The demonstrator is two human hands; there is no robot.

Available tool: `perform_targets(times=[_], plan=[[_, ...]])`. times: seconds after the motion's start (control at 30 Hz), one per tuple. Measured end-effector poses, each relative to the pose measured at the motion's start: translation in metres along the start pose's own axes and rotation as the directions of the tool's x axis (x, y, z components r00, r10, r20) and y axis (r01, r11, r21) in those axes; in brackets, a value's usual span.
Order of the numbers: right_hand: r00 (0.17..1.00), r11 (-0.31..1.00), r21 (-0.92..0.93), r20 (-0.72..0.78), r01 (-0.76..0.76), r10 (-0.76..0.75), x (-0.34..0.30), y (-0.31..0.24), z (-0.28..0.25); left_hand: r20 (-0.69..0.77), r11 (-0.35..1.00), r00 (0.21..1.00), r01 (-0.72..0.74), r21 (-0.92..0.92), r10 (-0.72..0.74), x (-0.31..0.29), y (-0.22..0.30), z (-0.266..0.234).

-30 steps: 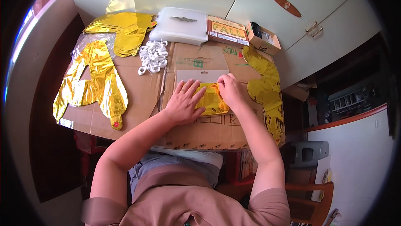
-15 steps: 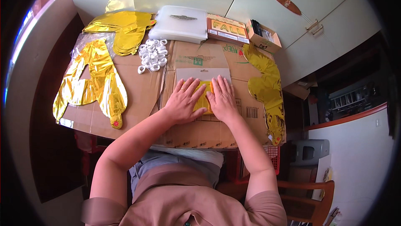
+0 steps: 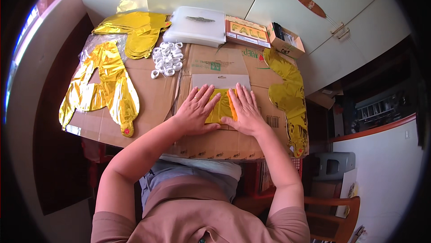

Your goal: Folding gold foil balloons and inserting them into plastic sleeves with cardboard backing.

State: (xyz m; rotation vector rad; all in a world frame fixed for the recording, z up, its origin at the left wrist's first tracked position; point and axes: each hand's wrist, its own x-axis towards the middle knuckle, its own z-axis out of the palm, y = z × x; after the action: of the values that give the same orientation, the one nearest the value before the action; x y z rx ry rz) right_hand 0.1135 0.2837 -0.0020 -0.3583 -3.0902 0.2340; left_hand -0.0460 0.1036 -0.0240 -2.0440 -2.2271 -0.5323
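A folded gold foil balloon [image 3: 221, 106] lies flat on the cardboard in front of me, seemingly in a clear pouch with a pale grey top flap [image 3: 220, 81] that has a hang hole. My left hand [image 3: 196, 112] presses flat on its left side, fingers spread. Across its right side rests my right hand [image 3: 246, 110], open too, its fingers stretched away from me. An orange strip [image 3: 232, 102] shows along the inner edge of the right hand. Both palms hide part of the packet.
Gold foil letter balloons [image 3: 107, 79] lie flat at left, with a gold stack [image 3: 141, 29] behind and another pile [image 3: 287, 99] at right. White ribbon rolls [image 3: 168, 57], a stack of clear bags [image 3: 197, 25], a printed box [image 3: 248, 32] and a small open carton [image 3: 286, 41] stand along the back.
My hands have moved apart: the right one slid to the right and the left slightly left, so more gold foil and the orange strip show between them.
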Motion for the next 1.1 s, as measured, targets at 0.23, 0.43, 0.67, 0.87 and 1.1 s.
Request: perform_targets(times=[0.23,0.43,0.67,0.87,1.1], plan=[[0.987,0.995,-0.053,0.142,0.090,-0.082,-0.002,0.003,-0.014,0.042,1.000,0.999,-0.009,0.029,0.008,-0.001,0.001,-0.002],[0.988,0.994,0.003,0.108,0.108,-0.107,-0.004,0.012,-0.005,0.066,0.999,0.998,-0.026,0.043,0.023,-0.002,-0.002,-0.002],[0.992,0.995,-0.018,0.076,0.098,-0.097,0.003,-0.001,-0.025,0.081,0.999,0.997,-0.011,0.044,0.008,-0.002,-0.001,-0.004],[0.964,0.967,-0.098,-0.098,0.237,-0.246,-0.001,-0.019,-0.028,0.110,1.000,0.994,0.014,0.014,-0.015,0.000,0.001,-0.009],[0.962,0.982,0.102,-0.237,0.160,-0.132,0.008,-0.020,-0.009,-0.097,0.940,0.991,0.049,-0.337,-0.087,0.017,-0.019,-0.019]])
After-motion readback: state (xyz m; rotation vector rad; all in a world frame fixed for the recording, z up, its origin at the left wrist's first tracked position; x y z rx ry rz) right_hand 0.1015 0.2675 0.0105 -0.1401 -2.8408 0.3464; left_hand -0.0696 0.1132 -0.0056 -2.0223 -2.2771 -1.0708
